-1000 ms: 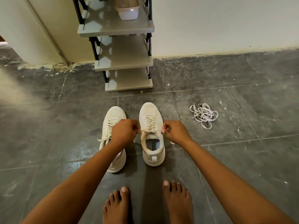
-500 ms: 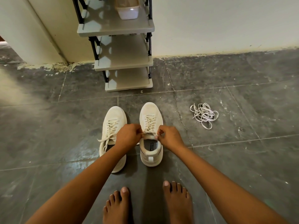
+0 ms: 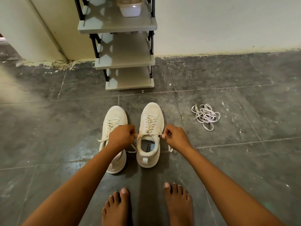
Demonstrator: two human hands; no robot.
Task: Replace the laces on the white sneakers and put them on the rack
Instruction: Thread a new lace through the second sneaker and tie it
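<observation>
Two white sneakers stand side by side on the dark floor, toes pointing away from me. My left hand and my right hand each pinch one end of the right sneaker's cream lace, stretched taut across the top of its tongue. My left forearm covers the rear of the left sneaker, whose lace ends hang loose at its left side. A bundle of white laces lies on the floor to the right. The grey shoe rack stands against the wall just beyond the sneakers.
A clear plastic container sits on the rack's upper shelf. My bare feet stand on the tiles just behind the sneakers. A cream wall runs along the back, with a corner at the left.
Half a second ago my hands were close together over the right sneaker's tongue. They have since pulled apart sideways, drawing the lace taut.
</observation>
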